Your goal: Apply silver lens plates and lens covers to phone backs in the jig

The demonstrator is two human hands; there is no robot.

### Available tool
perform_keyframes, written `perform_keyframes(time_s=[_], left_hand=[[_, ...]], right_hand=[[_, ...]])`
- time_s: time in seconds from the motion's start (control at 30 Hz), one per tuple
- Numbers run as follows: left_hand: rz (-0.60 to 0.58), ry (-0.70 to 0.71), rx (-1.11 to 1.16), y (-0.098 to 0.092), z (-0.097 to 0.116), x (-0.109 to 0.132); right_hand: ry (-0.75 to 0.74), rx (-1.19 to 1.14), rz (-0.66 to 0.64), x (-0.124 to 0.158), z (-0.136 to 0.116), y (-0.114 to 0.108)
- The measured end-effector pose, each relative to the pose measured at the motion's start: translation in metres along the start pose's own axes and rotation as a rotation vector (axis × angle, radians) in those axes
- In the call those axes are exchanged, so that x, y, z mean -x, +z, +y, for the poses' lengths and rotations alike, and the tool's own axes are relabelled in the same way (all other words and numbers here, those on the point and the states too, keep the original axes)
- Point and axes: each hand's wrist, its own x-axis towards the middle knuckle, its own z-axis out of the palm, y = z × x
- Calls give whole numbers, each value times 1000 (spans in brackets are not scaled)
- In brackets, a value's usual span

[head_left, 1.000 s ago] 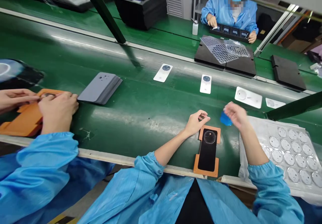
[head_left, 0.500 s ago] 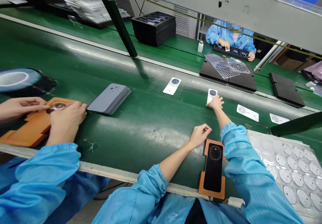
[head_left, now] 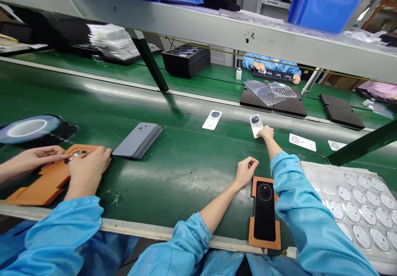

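My right hand (head_left: 266,133) is resting at 12 o'clock, beyond the orange holder (head_left: 278,231), thumb and fingers pinching the near corner of a white card (head_left: 255,123), probably to keep off its dark circle. Whether the card is lifting, I can't tell. My left hand (head_left: 245,170) is hovering by the holder's 11 o'clock corner, fingers curling in to the thumb, nothing showing in its grip. In front of me the holder is cradling a black phone back (head_left: 264,218), likely to keep it square.

Other white cards (head_left: 212,121) are lying at 11, 1 and nearly 2 o'clock, well apart, perhaps so each can be pinched singly. At 3, a clear tray (head_left: 322,181) is keeping round discs (head_left: 352,212) in separate pockets. At 10, a grey stack (head_left: 135,141) is slanting, and nearer 9 a neighbour's hands (head_left: 89,168) are bending over another orange holder (head_left: 40,185).

Everything is lying on a shiny, scuffed green bench (head_left: 182,185). Far off at 12, blue sleeves (head_left: 263,59) are showing behind a dark tray (head_left: 269,78); overhead, a metal shelf (head_left: 186,21) is carrying blue bins (head_left: 325,7).
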Motion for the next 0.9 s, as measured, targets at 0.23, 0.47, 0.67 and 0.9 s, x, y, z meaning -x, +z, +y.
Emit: perform_keyframes(time_s=[0.23,0.47,0.67,0.9], left_hand=[[250,228,-465,-74,28,-17],[-235,185,-253,-65,51,8],[219,-224,-30,-64,42,15],[289,-330,255,-48,50,23]], right_hand=[[-634,91,-80,102,30,-50],[-967,113,376,236,123,-96],[-114,276,240,251,284,-142],[145,350,126,255,334,-118]])
